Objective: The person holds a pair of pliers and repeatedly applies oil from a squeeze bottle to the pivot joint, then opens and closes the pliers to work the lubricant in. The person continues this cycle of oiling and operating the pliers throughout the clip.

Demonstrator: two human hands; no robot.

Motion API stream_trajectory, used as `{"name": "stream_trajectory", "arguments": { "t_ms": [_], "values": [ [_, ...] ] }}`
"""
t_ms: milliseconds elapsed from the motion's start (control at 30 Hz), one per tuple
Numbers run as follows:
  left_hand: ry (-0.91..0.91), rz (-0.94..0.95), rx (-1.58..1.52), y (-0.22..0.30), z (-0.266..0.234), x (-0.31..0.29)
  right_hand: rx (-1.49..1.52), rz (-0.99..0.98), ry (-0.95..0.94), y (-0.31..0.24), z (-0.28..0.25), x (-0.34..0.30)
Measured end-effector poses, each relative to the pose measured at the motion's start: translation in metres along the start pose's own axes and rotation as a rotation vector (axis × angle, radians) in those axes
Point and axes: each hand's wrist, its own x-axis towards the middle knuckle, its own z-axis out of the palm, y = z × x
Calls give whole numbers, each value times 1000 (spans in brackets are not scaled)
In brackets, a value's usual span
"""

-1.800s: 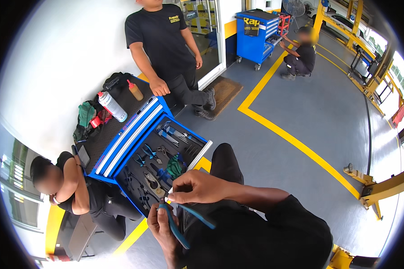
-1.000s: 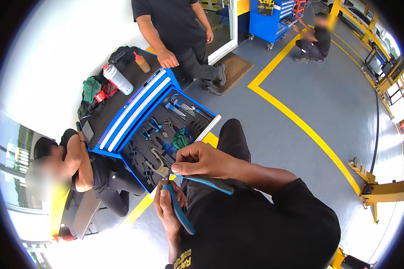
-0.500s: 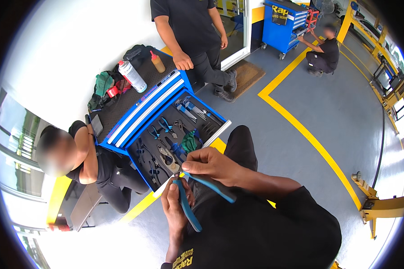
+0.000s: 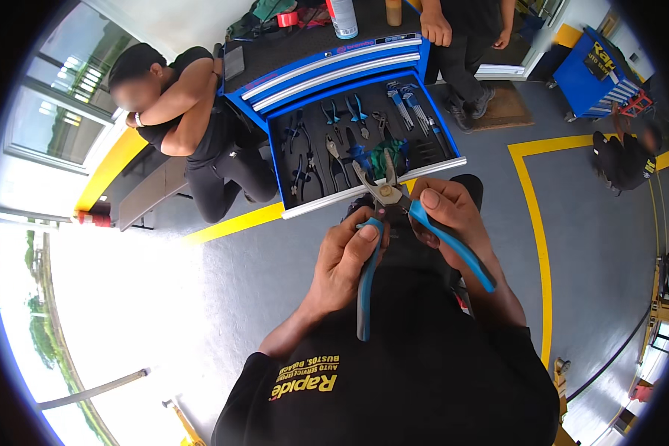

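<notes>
Both hands hold one pair of pliers (image 4: 386, 192) with blue-grey handles, at chest height in front of the drawer. Its metal jaws point away from me and stand apart, and its handles are spread wide. My left hand (image 4: 343, 260) is closed around the left handle just below the pivot, thumb on top. The right handle is gripped by my right hand (image 4: 457, 223), its thumb lying along the upper part near the pivot. Behind the jaws, a crumpled green cloth (image 4: 391, 154) lies in the open drawer (image 4: 305, 206).
Several pliers, hex keys (image 4: 399, 108) and other tools lie in the drawer of the blue tool cabinet (image 4: 264, 104). A spray can (image 4: 343, 18) stands on top. One person (image 4: 201, 134) sits at left, another (image 4: 461, 44) stands beyond the cabinet, and a third (image 4: 621, 160) crouches at right.
The view has swung, so the cabinet sits higher and farther right. My right hand has shifted from near the pivot to grip the right handle; the spread jaws now show plainly.
</notes>
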Motion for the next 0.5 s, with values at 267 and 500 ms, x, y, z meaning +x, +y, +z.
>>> {"name": "stream_trajectory", "arguments": {
  "t_ms": [267, 500],
  "values": [
    [-44, 92, 168, 0, -10, 8, -162, -121, 21, 10, -10, 6],
    [-35, 144, 193, 1, -7, 5, -114, -108, -75, 8, -1, 4]
  ]
}}
